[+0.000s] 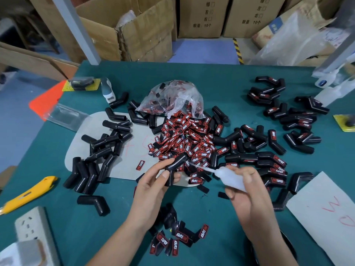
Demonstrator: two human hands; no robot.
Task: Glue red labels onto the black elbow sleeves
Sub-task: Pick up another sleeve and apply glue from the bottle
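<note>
My left hand (153, 184) grips a bare black elbow sleeve (175, 163) above the green table (192, 73). My right hand (247, 191) holds a white glue bottle (229, 176), its thin nozzle pointing at the upper end of that sleeve. A heap of red labels (188, 139) lies just beyond my hands, spilling from a clear plastic bag (172, 98). Unlabelled black sleeves (101, 148) are piled at the left. Sleeves with red labels on them (272, 164) lie at the right.
A yellow utility knife (28, 194) and a white power strip (36, 235) sit at the near left. A few loose labels (180, 239) lie close to me. White paper (326, 212) covers the near right. Cardboard boxes (134, 31) stand behind the table.
</note>
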